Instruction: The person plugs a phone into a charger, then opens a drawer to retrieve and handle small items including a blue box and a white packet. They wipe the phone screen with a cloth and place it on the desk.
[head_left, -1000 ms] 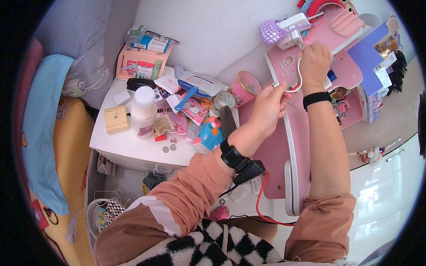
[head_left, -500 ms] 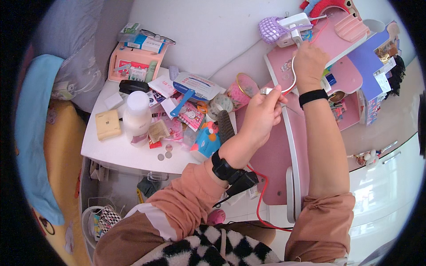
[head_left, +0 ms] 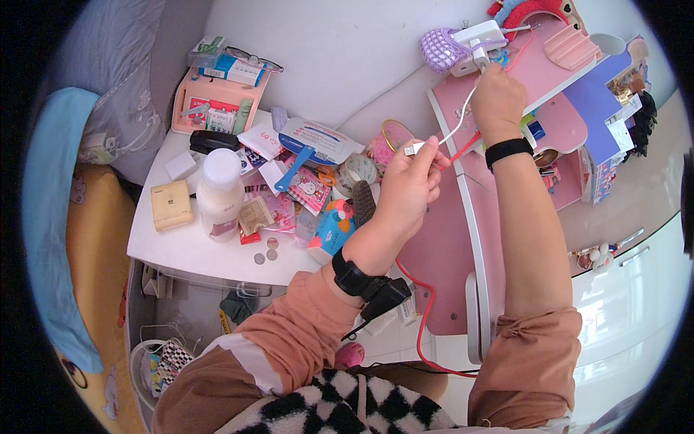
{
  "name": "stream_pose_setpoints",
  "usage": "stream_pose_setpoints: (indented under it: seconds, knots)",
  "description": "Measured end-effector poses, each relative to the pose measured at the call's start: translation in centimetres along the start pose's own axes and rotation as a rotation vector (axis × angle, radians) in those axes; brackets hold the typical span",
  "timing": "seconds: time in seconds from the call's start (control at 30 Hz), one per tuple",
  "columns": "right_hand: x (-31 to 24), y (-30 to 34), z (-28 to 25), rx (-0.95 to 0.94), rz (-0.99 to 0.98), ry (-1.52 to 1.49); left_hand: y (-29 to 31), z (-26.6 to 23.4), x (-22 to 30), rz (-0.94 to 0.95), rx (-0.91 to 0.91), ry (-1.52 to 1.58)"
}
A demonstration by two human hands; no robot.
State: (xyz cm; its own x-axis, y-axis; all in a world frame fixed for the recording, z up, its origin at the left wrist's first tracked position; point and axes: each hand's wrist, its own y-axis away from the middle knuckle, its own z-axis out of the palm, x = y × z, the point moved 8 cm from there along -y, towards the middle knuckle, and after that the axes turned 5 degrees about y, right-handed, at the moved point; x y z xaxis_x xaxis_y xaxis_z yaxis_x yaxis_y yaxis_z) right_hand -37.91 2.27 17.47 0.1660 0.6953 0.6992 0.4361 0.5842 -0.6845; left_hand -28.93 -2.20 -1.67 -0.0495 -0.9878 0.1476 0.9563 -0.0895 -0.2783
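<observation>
My left hand [head_left: 408, 188] pinches a white USB cable [head_left: 455, 130] just behind its plug [head_left: 414, 149]; the plug sticks out past the thumb. A red cable [head_left: 431, 307] also runs to that hand and hangs below it. My right hand [head_left: 499, 105] is closed at a white charger plug [head_left: 479, 56] by a white power strip [head_left: 483, 32]. The white cable stretches between both hands. My right fingertips are partly hidden, so how the cable meets the charger is unclear. A purple crocheted pouch [head_left: 439, 50] sits beside the strip.
A pink shelf unit [head_left: 441, 239] stands under my hands. On the white table [head_left: 159, 231] at left are a white bottle [head_left: 220, 195], a blue spatula-like tool [head_left: 295, 168], a tissue pack [head_left: 332, 231], coins [head_left: 272, 249] and packets. Below is an open drawer [head_left: 195, 311].
My left hand has moved left with the USB plug, and the white cable has gone from a loose curve to nearly straight. My right hand has shifted slightly left, still by the charger.
</observation>
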Motion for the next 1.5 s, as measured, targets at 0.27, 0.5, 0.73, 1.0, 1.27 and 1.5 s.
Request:
stream_pose_setpoints:
  seconds: [0.27,0.5,0.73,1.0,1.27,1.5]
  knots:
    - [0.7,-0.5,-0.3,0.029,0.041,0.007,0.1,0.6,-0.1,0.021,0.021,0.017]
    - [-0.3,-0.8,0.0,0.009,-0.001,0.000,0.2,1.3,-0.2,0.016,-0.025,0.012]
    - [0.3,-0.9,0.2,0.062,0.004,-0.002,0.2,1.3,0.3,0.037,-0.042,0.033]
    - [0.9,-1.0,-0.1,-0.005,0.082,-0.126,0.4,1.6,0.3,0.035,-0.050,0.028]
    - [0.7,-0.9,-0.1,-0.152,0.133,-0.179,0.6,1.8,0.4,0.033,-0.054,0.000]
    - [0.9,-0.1,-1.3,-0.157,0.263,-0.410,0.6,1.5,1.2,0.060,-0.050,0.009]
